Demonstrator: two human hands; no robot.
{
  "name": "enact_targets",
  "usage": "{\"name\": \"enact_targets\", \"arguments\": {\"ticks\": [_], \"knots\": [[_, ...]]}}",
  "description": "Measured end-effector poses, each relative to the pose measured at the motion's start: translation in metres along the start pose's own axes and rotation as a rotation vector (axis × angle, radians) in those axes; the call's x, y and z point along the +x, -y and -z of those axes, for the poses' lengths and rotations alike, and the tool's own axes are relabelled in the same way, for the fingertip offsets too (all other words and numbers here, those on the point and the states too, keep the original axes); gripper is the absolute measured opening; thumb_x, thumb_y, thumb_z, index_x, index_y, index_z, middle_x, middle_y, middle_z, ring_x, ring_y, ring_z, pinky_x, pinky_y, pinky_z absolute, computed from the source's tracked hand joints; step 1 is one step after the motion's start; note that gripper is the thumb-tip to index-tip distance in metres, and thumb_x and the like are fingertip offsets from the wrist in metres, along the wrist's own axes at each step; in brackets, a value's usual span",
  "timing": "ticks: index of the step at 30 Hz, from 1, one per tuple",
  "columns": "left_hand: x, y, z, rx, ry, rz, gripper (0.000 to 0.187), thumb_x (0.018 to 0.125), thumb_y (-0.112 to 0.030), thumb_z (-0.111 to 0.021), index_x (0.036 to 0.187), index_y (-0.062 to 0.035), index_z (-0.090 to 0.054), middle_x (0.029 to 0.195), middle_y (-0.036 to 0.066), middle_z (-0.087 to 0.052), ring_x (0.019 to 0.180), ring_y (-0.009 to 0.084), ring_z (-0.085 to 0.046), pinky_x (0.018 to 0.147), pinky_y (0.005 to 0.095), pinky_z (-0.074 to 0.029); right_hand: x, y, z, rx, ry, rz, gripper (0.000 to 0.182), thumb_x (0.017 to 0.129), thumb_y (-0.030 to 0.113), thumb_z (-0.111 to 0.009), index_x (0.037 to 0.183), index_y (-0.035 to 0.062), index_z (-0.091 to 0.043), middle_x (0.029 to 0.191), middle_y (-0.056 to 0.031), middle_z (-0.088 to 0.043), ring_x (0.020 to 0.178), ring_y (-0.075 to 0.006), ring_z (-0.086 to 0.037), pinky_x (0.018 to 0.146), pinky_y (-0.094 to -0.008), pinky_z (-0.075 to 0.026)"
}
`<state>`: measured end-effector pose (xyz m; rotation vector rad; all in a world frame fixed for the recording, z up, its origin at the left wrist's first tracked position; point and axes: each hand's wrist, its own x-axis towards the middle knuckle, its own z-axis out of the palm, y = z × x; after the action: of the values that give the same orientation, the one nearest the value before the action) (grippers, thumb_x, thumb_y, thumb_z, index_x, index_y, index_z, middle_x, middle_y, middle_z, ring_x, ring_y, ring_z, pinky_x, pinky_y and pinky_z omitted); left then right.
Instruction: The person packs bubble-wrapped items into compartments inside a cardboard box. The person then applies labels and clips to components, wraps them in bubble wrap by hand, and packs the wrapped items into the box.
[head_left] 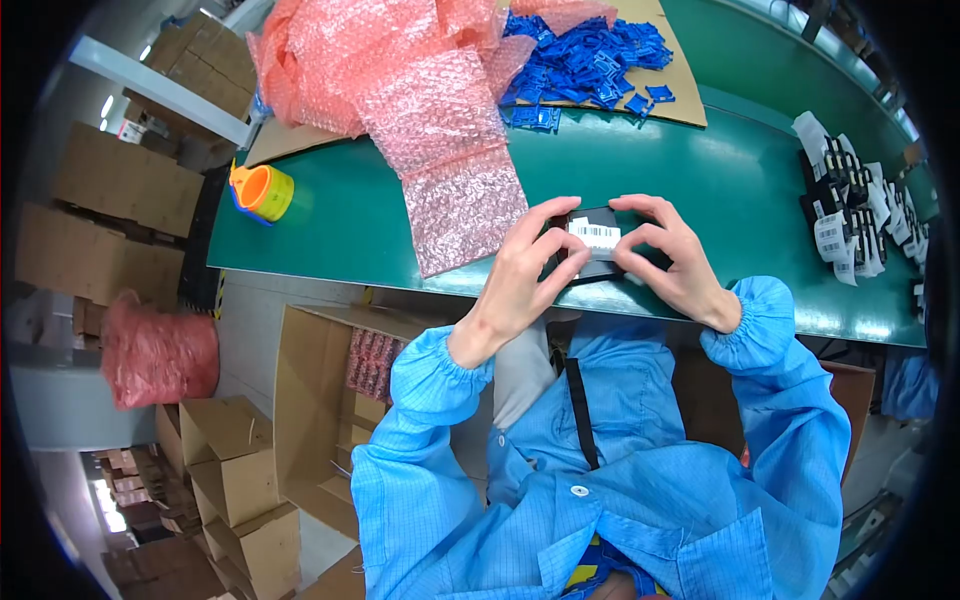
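Your left hand and right hand are partly closed, fingers curled, with thumb and fingertips of each brought together at opposite sides of a white printed barcode label. Between them, the label lies against a flat black rectangular device near the front edge of the glossy green table; your upper fingertips reach its far corners. Just beside your left hand, a strip of pink translucent bubble wrap runs away to a crumpled heap. Below and left of that hand, beneath table level, stands an open brown cardboard box. Beyond both hands, small blue plastic parts are piled on a flat brown cardboard sheet. Well left sits a yellow-and-orange round container; well right, black devices with white labels are grouped.
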<state>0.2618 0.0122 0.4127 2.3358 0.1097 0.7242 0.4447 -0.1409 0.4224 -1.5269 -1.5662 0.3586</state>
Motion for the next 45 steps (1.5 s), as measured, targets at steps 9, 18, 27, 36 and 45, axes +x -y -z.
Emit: {"name": "enact_targets", "arguments": {"ticks": [9,18,27,36,45], "knots": [[0.006,-0.010,-0.016,-0.026,-0.229,0.233,0.042,0.079,-0.008,-0.074,0.112,-0.0030,-0.048,0.129,0.022,-0.047,0.118,0.0352,-0.050,0.098,0.0398,-0.043,0.005,0.004,-0.002,-0.309,-0.246,0.154,0.032,0.072,0.009,-0.078,0.098,0.0059,-0.061,0.118,-0.0137,-0.057,0.110,-0.0305,-0.054,0.091,-0.0385,-0.045],[0.004,-0.041,-0.025,0.167,-0.274,0.287,0.048,0.076,-0.015,-0.078,0.112,-0.0021,-0.049,0.128,0.023,-0.038,0.114,0.0409,-0.048,0.096,0.0465,-0.043,0.024,0.024,0.013,-0.589,0.153,0.357,0.031,0.073,0.012,-0.075,0.100,0.0053,-0.063,0.103,-0.0088,-0.059,0.098,-0.0277,-0.056,0.085,-0.0391,-0.046],[0.013,-0.013,-0.034,0.121,-0.372,0.289,0.025,0.087,-0.012,-0.065,0.105,-0.0001,-0.052,0.108,0.016,-0.051,0.101,0.0337,-0.052,0.083,0.0425,-0.044,0.029,0.024,0.008,-0.361,0.028,0.187,0.033,0.074,0.010,-0.075,0.103,0.0065,-0.062,0.105,-0.0092,-0.057,0.099,-0.0277,-0.056,0.085,-0.0386,-0.047],[0.003,-0.047,-0.042,0.175,-0.445,0.292,0.049,0.077,-0.010,-0.073,0.116,-0.0003,-0.045,0.124,0.023,-0.040,0.114,0.0422,-0.046,0.093,0.0472,-0.043,0.042,0.033,0.011,-0.986,0.260,0.390,0.031,0.073,0.005,-0.070,0.103,0.0066,-0.061,0.103,-0.0091,-0.056,0.099,-0.0295,-0.055,0.089,-0.0398,-0.045],[0.016,-0.057,-0.063,0.238,-0.495,0.446,0.095,0.066,-0.017,-0.084,0.141,-0.0007,-0.027,0.131,0.026,-0.034,0.120,0.0420,-0.041,0.100,0.0463,-0.041,0.051,0.009,0.022,-0.294,0.267,0.160,0.015,0.081,0.006,-0.066,0.096,0.0022,-0.065,0.088,-0.0108,-0.057,0.083,-0.0294,-0.057,0.072,-0.0396,-0.047]]}}
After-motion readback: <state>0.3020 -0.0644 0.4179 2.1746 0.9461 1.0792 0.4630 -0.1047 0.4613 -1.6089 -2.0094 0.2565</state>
